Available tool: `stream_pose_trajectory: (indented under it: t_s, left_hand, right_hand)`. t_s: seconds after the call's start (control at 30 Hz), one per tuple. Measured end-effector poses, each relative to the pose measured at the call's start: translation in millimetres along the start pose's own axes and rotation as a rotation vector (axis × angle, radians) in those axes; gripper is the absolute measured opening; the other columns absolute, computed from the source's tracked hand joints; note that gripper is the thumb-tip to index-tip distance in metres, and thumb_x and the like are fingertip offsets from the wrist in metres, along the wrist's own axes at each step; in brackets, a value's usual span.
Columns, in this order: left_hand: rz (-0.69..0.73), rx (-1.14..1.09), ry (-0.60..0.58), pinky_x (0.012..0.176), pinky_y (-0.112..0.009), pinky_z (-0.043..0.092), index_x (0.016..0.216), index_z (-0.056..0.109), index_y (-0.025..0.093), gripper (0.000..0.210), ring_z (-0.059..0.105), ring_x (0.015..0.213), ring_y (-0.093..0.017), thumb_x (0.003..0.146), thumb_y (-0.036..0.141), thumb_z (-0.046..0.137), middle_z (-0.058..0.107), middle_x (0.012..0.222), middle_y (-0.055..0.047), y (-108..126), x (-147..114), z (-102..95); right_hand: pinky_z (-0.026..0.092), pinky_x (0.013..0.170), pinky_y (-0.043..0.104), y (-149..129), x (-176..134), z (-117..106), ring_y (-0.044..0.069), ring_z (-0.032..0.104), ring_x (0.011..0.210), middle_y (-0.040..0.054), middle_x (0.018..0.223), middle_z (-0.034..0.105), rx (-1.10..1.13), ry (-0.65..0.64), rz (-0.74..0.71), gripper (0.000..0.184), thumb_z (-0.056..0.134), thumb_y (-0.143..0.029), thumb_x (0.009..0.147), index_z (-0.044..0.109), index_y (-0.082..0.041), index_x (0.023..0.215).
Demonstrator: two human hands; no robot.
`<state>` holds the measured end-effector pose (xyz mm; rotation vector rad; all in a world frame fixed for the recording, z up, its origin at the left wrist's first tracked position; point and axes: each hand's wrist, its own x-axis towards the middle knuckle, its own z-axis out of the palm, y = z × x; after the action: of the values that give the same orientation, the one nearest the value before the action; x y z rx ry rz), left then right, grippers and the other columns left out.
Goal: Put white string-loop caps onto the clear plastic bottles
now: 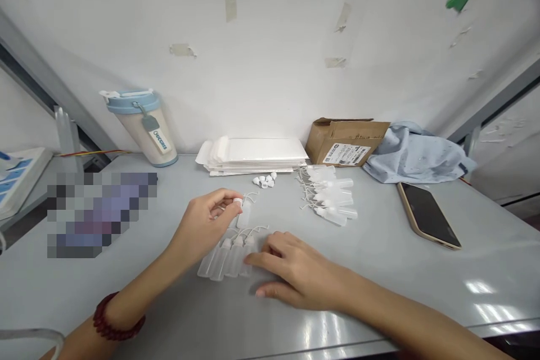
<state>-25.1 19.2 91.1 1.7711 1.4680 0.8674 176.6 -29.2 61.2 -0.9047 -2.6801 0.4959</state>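
Note:
My left hand (213,216) is closed in a pinch on a small white cap (238,201). Right beside its fingertips is one translucent plastic bottle (243,218) with a thin bent spout. Closer to me, several similar squeeze bottles (226,257) with thin curved spouts lie side by side on the table. My right hand (291,270) rests to their right, fingers apart, its index fingertip at the rightmost bottle; it grips nothing. Loose white caps (265,180) sit in a small pile farther back. Another group of the bottles (335,194) lies to the right.
White padded envelopes (261,152) are stacked against the wall, beside a cardboard box (346,143) and a blue cloth (415,152). A phone (428,214) lies at the right on the grey table (379,281). A blue-lidded tumbler (141,126) stands at the back left, behind a pixelated patch.

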Motion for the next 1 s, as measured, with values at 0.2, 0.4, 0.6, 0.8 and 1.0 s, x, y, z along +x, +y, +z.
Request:
stream_pose_trajectory:
  t_s: [0.2, 0.4, 0.6, 0.8, 1.0]
  left_hand:
    - [-0.004, -0.025, -0.064, 0.059, -0.023, 0.047, 0.090, 0.064, 0.021, 0.022, 0.060, 0.069, -0.015, 0.080, 0.038, 0.054, 0.066, 0.080, 0.000, 2, -3, 2.0]
    - [-0.030, -0.095, -0.123, 0.063, -0.026, 0.049, 0.095, 0.062, 0.020, 0.024, 0.060, 0.071, -0.016, 0.078, 0.037, 0.058, 0.063, 0.080, 0.000, 2, -3, 3.2]
    - [-0.083, -0.176, -0.159, 0.061, -0.026, 0.049, 0.092, 0.059, 0.019, 0.024, 0.060, 0.071, -0.016, 0.077, 0.038, 0.059, 0.062, 0.084, -0.001, -1, -2, 3.7]
    - [-0.135, -0.226, -0.200, 0.064, -0.026, 0.048, 0.090, 0.055, 0.021, 0.026, 0.060, 0.074, -0.016, 0.075, 0.040, 0.063, 0.064, 0.088, 0.000, -2, -1, -2.3]
    - [-0.146, -0.294, -0.296, 0.062, -0.025, 0.045, 0.090, 0.058, 0.020, 0.025, 0.058, 0.074, -0.015, 0.076, 0.040, 0.064, 0.062, 0.087, 0.000, -5, 0, -2.1]
  right_hand:
    - [0.042, 0.075, 0.030, -1, 4, 4, 0.018, 0.049, 0.077, 0.0062, 0.085, 0.055, -0.042, -0.001, 0.006, 0.046, 0.041, -0.051, 0.089, 0.054, -0.019, 0.119]
    - [0.041, 0.071, 0.029, 1, 6, 11, 0.017, 0.050, 0.076, 0.0051, 0.081, 0.056, -0.084, 0.046, -0.001, 0.039, 0.041, -0.049, 0.090, 0.058, -0.018, 0.107]
    - [0.040, 0.068, 0.028, 4, 6, 16, 0.016, 0.050, 0.073, 0.0042, 0.077, 0.056, -0.104, 0.088, -0.007, 0.024, 0.043, -0.032, 0.092, 0.058, -0.017, 0.103]
    - [0.037, 0.057, 0.026, 8, 3, 12, 0.016, 0.045, 0.065, 0.0043, 0.071, 0.053, -0.113, 0.212, 0.011, 0.021, 0.042, -0.026, 0.091, 0.058, -0.015, 0.098]
    - [0.037, 0.055, 0.024, 8, 1, 5, 0.015, 0.046, 0.067, 0.0048, 0.074, 0.053, -0.038, 0.364, 0.019, 0.014, 0.045, -0.021, 0.090, 0.055, -0.015, 0.097]
